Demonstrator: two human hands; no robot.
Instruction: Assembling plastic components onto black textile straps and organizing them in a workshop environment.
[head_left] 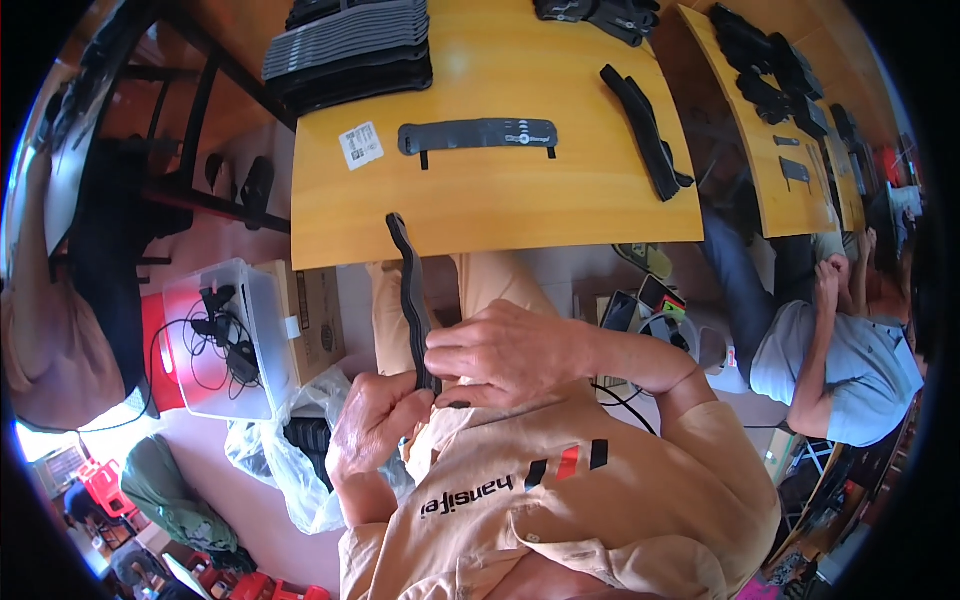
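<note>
My left hand is closed on the lower end of a long black strap, thumb and fingers pinched together. From the right, my right hand grips the same end, its fingers curled against the strap. The strap runs upward away from both hands, and its far tip lies over the near edge of the yellow table. A small dark tab shows just below my right hand. Beyond the strap, a flat dark grey band with white print and two short black tabs lies on the table.
A white label lies left of the grey band; a folded black strap is at the right. Stacked grey and black bands stand back left. A plastic bin with cables is left. Another person sits at right.
</note>
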